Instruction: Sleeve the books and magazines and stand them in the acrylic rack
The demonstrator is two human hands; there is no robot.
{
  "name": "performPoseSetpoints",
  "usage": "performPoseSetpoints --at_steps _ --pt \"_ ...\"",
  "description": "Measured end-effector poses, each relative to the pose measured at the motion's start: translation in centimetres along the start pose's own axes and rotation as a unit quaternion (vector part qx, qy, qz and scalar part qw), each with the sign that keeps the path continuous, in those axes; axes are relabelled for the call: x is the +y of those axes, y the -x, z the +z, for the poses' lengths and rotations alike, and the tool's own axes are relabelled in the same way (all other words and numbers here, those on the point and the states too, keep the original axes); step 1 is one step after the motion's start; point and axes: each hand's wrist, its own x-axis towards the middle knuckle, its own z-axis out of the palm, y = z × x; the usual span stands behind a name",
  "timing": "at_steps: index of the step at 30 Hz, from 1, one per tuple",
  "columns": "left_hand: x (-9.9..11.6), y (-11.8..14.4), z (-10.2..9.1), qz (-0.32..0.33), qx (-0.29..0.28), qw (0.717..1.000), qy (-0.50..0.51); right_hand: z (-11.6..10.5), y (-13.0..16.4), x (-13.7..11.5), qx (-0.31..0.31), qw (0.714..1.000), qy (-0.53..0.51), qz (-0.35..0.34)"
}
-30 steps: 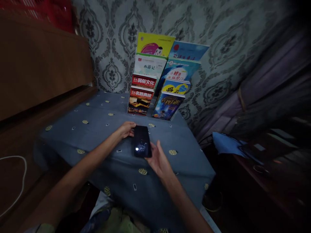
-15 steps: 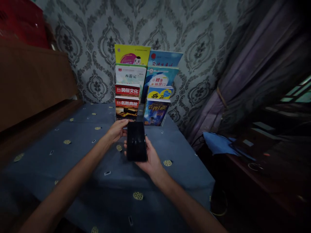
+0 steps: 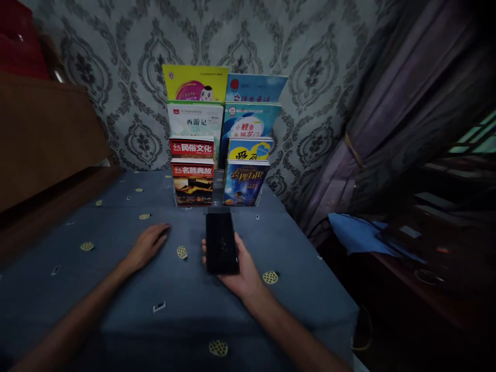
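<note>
A dim room with grey damask wallpaper (image 3: 310,77) frames the scene; a tabletop (image 3: 116,289) under a blue dotted cloth fills the foreground, with a purple curtain (image 3: 387,119) off to the right hand's side.

The change over the last half second is a release by one hand. The left hand (image 3: 146,246) is no longer at the upper corner of the phone (image 3: 221,243); it now lies palm down and empty on the cloth, fingers loosely spread, apart from the phone. The right hand (image 3: 240,271) alone carries the phone, which rests face up across the palm with the fingers curled around its edges and the thumb at the near left side. The screen is dark.

The phone sits just above the tabletop, directly beyond the right wrist and a little short of the book rack (image 3: 219,139), which stands against the wall ahead of both hands with eight covers in two stepped columns.

Judgement: the two-handed support has become a one-handed hold, so the phone is now under the right hand's control alone.
</note>
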Motion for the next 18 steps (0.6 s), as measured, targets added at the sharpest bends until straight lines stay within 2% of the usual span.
performPoseSetpoints --at_steps 4,6,8,10,18 --pt "-4.1 2.6 -3.7 -0.07 0.024 0.985 -0.155 0.1 0.0 0.0 0.003 1.0 0.03 0.001" --pt "-4.8 3.4 -4.9 -0.104 0.032 0.973 -0.201 -0.1 -0.2 0.0 0.006 0.999 0.041 0.003" --pt "-4.4 3.5 -5.4 -0.126 0.035 0.966 -0.222 -0.4 -0.4 0.1 0.01 0.999 0.05 0.001" --pt "-3.2 2.8 -5.1 -0.132 0.04 0.967 -0.214 -0.6 -0.6 0.1 0.014 0.998 0.057 -0.002" --pt "3.1 -4.1 -0.2 0.019 0.034 0.993 -0.115 -0.3 -0.5 -0.1 0.06 0.997 0.037 0.029"
